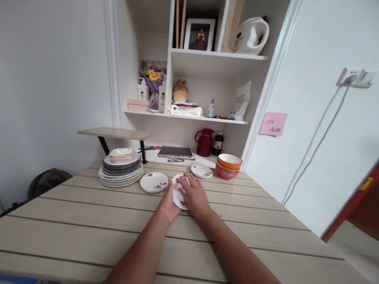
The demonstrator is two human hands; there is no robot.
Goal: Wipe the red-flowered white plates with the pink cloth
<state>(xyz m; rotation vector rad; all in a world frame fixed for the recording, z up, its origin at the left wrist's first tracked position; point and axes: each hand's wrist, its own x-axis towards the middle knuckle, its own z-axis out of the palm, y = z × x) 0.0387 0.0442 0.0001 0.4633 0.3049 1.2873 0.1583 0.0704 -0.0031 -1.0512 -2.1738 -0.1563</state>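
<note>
My left hand (169, 205) grips the left edge of a small white plate (179, 200) with red flowers, tilted up off the table. Over its face, my right hand (196, 194) presses a crumpled pale cloth (181, 184) under bent fingers. The right side of the plate is hidden behind that hand. To the left lies a short stack of matching flowered plates (154, 182). A second small stack of flowered plates (201, 171) sits just beyond my right hand.
A tall stack of plates (121, 173) with small pink-rimmed dishes on top stands left, near a raised wooden stand (115, 133). Stacked bowls (227, 167) are at the right. Behind are a red jug (205, 142), a dark bottle (218, 144) and a laptop-like dark slab (175, 151).
</note>
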